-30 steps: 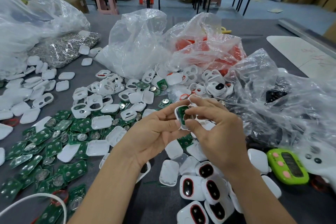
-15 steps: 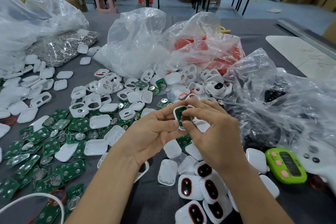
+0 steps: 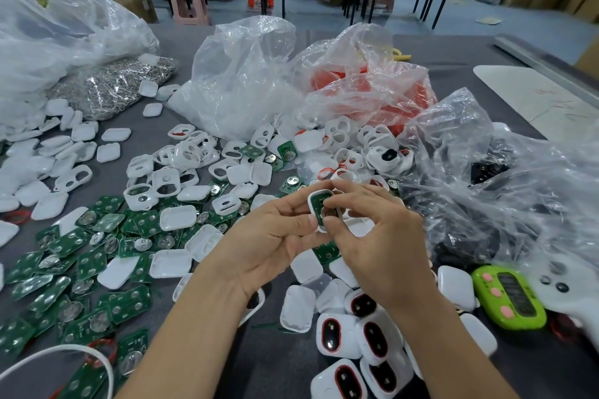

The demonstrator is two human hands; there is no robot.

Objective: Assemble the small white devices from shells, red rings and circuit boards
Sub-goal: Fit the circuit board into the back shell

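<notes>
shell (image 3: 319,194): mid-frame, board (image 3: 316,208) inside
left hand (image 3: 269,246): thumb and fingers pinched shell's 9 o'clock edge
right hand (image 3: 382,243): fingers pinched its 3 o'clock side
finished devices (image 3: 351,338): 6 o'clock of hands

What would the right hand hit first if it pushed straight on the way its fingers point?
The right hand meets the white shell holding a green circuit board, which its fingertips seem to touch now; just behind, the left hand.
</notes>
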